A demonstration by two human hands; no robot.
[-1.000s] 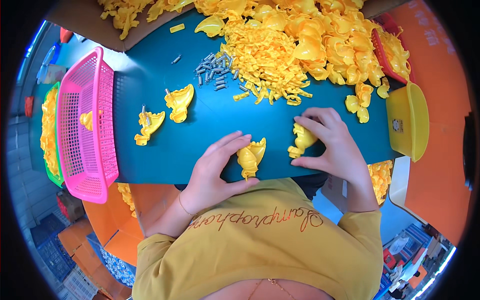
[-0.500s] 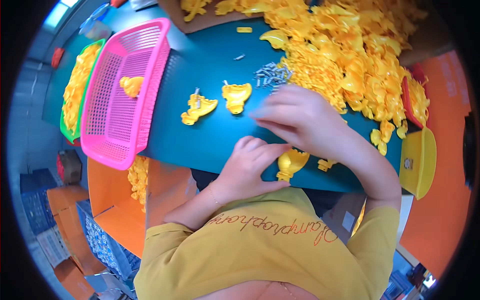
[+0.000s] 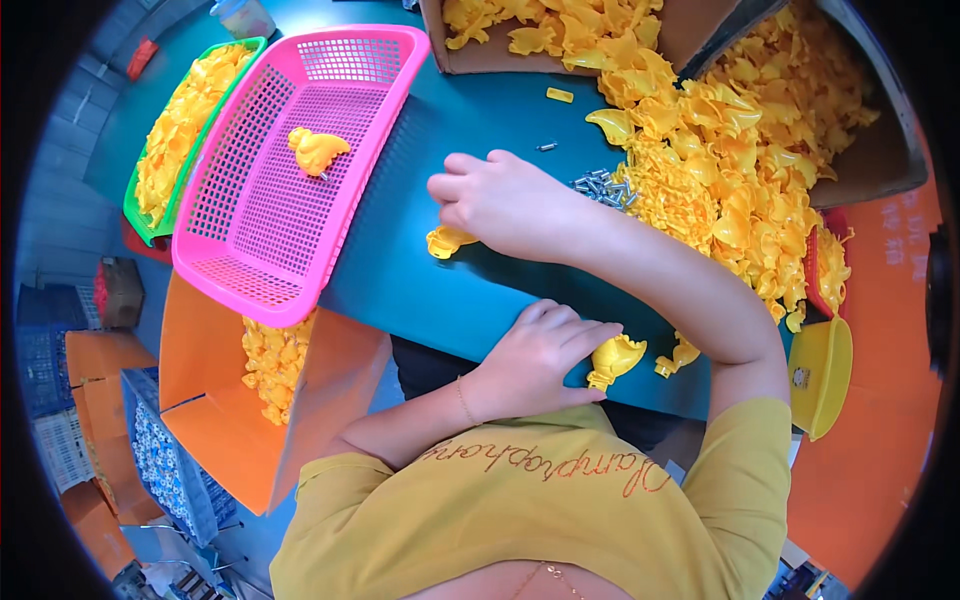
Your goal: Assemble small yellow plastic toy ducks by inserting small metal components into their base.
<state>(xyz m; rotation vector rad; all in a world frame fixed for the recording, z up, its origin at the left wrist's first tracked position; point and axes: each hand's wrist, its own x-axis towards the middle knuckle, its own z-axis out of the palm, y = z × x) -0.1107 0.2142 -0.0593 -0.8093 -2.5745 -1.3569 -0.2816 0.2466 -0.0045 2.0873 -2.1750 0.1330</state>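
Right of the pink basket point(image 3: 285, 205), the right hand point(image 3: 500, 205) covers 1 yellow shell point(image 3: 446, 242), its grip hidden; farther right, the left hand's point(image 3: 540, 358) part-open grip curves beside another shell point(image 3: 616, 358). Neither's hold is clear.

The yellow shell point(image 3: 615, 360) at the near edge is smooth, glossy plastic, as are the heaped shells point(image 3: 740, 150) far right. The small cylinders point(image 3: 602, 187) beside them look like shiny metal. The tabletop point(image 3: 420, 165) is smooth, faintly lustrous. Left, the pink basket point(image 3: 290, 190) is perforated plastic; the far carton point(image 3: 475, 60) is matt cardboard, the near shirt point(image 3: 530, 500) matt cloth.
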